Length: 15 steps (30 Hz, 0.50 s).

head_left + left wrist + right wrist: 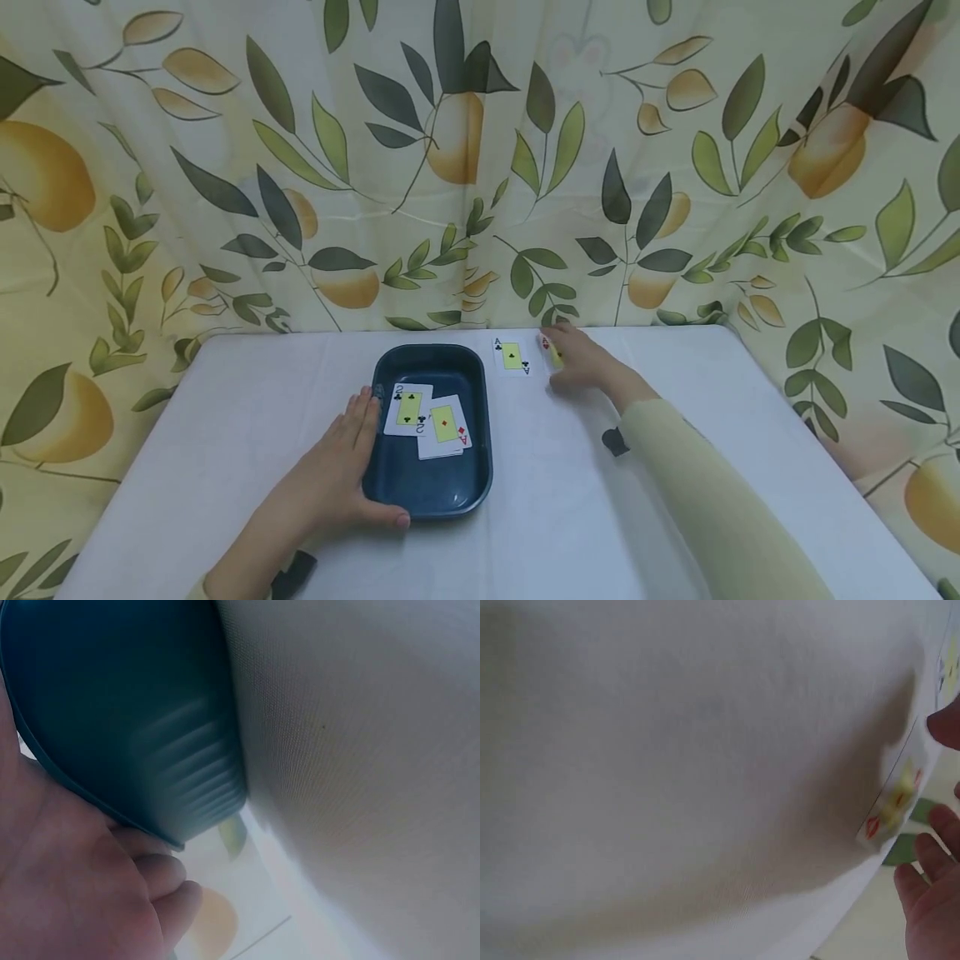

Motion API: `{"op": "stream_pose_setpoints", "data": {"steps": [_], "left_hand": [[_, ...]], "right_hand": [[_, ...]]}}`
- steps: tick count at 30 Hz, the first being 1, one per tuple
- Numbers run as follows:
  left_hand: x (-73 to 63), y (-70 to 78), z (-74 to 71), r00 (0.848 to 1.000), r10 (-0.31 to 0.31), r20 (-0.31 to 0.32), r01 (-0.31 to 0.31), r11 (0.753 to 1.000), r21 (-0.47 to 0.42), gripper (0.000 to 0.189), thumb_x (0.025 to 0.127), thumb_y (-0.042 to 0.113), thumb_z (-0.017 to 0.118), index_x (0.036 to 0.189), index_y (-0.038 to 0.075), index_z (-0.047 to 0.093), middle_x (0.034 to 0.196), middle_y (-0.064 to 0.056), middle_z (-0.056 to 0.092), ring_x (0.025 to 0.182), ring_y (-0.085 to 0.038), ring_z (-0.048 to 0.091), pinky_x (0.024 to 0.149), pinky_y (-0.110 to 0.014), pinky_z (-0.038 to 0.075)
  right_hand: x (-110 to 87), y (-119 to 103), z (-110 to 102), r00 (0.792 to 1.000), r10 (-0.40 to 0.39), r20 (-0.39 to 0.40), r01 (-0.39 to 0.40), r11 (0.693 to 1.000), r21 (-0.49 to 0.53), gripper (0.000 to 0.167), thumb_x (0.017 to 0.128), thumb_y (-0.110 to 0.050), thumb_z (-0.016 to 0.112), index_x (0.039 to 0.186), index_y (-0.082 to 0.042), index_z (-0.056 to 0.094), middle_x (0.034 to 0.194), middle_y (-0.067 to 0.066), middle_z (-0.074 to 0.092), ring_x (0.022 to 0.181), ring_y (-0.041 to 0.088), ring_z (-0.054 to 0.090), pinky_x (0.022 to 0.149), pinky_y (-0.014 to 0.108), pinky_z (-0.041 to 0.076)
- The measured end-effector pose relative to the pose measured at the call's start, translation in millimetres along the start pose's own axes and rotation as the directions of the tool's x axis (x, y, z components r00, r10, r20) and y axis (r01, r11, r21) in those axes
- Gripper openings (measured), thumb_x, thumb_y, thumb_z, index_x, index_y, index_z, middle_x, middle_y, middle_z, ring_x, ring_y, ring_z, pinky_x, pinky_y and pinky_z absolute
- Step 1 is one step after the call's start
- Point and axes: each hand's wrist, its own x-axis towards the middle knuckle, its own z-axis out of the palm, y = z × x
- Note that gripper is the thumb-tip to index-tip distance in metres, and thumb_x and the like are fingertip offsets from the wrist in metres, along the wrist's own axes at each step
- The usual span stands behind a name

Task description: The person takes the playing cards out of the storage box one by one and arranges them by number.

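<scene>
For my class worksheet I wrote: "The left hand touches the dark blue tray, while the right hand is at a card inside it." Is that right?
Not quite: the head view shows the right hand at a card outside the dark blue tray. The left hand does touch the tray.

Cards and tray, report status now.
Left hand against tray edge. Right hand at red-marked card, partly hiding it, beside ace of clubs. More cards in tray. No obstruction seen.

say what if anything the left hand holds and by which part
Nothing gripped: the left hand rests, fingers straight, along the left rim of the tray.
</scene>
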Motion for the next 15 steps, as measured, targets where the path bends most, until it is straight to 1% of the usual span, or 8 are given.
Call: {"op": "stream_pose_setpoints", "data": {"steps": [3, 7, 9, 12, 15], "left_hand": [[0.8, 1.3, 0.5, 1.000, 0.010, -0.003, -0.010, 1.000, -0.008, 0.154, 0.049, 0.095, 0.065, 0.160, 0.003, 0.007, 0.168, -0.015, -0.001, 0.155, -0.034, 0.004, 0.121, -0.055, 0.019], [0.8, 2.9, -0.4, 1.000, 0.008, -0.003, -0.008, 1.000, -0.001, 0.155, 0.049, 0.095, 0.065, 0.160, 0.003, 0.008, 0.168, -0.015, -0.001, 0.155, -0.033, 0.004, 0.121, -0.054, 0.019], [0.5, 2.7, -1.3, 1.000, 0.011, -0.010, -0.011, 1.000, 0.001, 0.155, 0.049, 0.095, 0.066, 0.160, 0.003, 0.009, 0.168, -0.015, -0.001, 0.155, -0.034, 0.005, 0.121, -0.054, 0.019], [-0.2, 2.5, -2.5, 1.000, 0.018, -0.018, -0.018, 1.000, 0.004, 0.154, 0.049, 0.094, 0.066, 0.159, 0.002, 0.010, 0.168, -0.017, 0.001, 0.154, -0.036, 0.006, 0.120, -0.055, 0.021], [-0.4, 2.0, -2.0, 1.000, 0.020, -0.015, -0.020, 1.000, 0.007, 0.154, 0.049, 0.095, 0.065, 0.159, 0.002, 0.010, 0.167, -0.018, 0.001, 0.154, -0.036, 0.006, 0.120, -0.055, 0.021]], "right_hand": [[-11.3, -10.5, -1.1, 0.998, -0.052, -0.046, 0.055, 0.997, 0.054, 0.091, 0.073, -0.013, 0.077, 0.154, -0.007, 0.036, 0.158, 0.020, 0.030, 0.146, 0.041, 0.029, 0.117, 0.058, 0.028], [-25.8, -36.7, -7.0, 0.986, -0.140, -0.087, 0.146, 0.987, 0.069, 0.088, 0.076, -0.023, 0.078, 0.153, -0.010, 0.038, 0.159, 0.016, 0.032, 0.146, 0.038, 0.031, 0.115, 0.059, 0.031], [-30.9, -52.0, -9.8, 0.980, -0.174, -0.099, 0.182, 0.981, 0.073, 0.086, 0.078, -0.031, 0.079, 0.153, -0.014, 0.039, 0.159, 0.012, 0.033, 0.145, 0.035, 0.032, 0.114, 0.058, 0.034], [-36.3, -75.0, -12.0, 0.966, -0.237, -0.107, 0.246, 0.967, 0.073, 0.086, 0.080, -0.042, 0.079, 0.153, -0.017, 0.040, 0.158, 0.008, 0.035, 0.144, 0.030, 0.035, 0.113, 0.056, 0.037], [-40.0, -96.5, -12.1, 0.951, -0.296, -0.089, 0.302, 0.951, 0.063, 0.089, 0.079, -0.048, 0.079, 0.153, -0.020, 0.040, 0.158, 0.005, 0.036, 0.144, 0.027, 0.035, 0.112, 0.053, 0.039]]}}
